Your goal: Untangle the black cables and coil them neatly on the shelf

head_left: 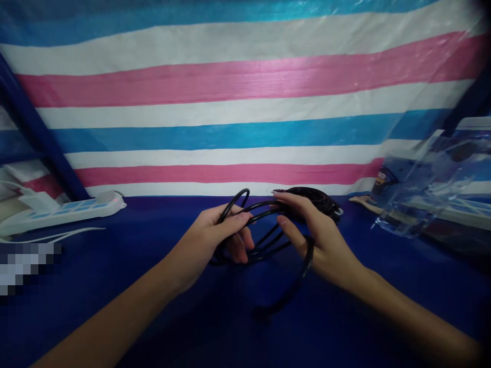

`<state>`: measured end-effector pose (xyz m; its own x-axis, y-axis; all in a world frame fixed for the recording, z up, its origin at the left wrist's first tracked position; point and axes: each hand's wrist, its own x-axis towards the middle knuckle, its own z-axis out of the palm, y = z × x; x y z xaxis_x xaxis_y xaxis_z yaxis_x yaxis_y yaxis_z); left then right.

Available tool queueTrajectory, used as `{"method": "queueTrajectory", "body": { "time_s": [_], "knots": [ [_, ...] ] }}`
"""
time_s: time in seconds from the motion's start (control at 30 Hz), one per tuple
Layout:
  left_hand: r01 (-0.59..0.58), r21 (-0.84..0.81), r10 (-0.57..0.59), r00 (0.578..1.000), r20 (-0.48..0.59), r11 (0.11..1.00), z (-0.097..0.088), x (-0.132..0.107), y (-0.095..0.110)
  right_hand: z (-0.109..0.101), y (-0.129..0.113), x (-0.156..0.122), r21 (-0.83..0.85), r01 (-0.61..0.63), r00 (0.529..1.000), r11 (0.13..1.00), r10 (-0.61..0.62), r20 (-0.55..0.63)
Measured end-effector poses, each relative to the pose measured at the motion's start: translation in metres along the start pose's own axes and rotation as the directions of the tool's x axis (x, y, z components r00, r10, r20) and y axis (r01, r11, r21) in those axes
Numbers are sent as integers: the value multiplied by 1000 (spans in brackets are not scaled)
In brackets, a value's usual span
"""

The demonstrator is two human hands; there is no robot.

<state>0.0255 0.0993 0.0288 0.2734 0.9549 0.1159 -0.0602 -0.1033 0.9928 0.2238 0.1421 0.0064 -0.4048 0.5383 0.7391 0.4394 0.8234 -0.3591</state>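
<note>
A black cable (264, 240) lies in loose loops over the dark blue table (115, 266), with a coiled bundle at its far end near the wall. My left hand (215, 237) is closed round several loops, thumb on top. My right hand (318, 237) grips the cable from the other side, fingers curled over the strands, and one strand passes under its wrist and trails toward me.
A white power strip (65, 209) with a plugged-in adapter lies at the left edge. Clear plastic packaging (425, 189) sits at the right, beside another white strip. A striped pink, white and blue sheet (245, 102) hangs behind the table.
</note>
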Motion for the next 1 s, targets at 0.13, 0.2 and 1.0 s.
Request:
{"method": "queueTrajectory", "body": {
  "time_s": [0.13, 0.2, 1.0],
  "knots": [
    [0, -67, -8, 992, -129, 998, -4, 4, -3, -1, -2, 1, -127, 112, 992, 986, -118, -42],
    [-7, -110, -13, 984, -178, 994, -6, 6, -4, -1, -1, 1, -158, 142, 989, 977, -147, -22],
    [-99, 179, 104, 994, -20, 979, -6, 5, -13, -3, -2, 3, 349, -196, 979, 916, 161, 129]
  ]
}}
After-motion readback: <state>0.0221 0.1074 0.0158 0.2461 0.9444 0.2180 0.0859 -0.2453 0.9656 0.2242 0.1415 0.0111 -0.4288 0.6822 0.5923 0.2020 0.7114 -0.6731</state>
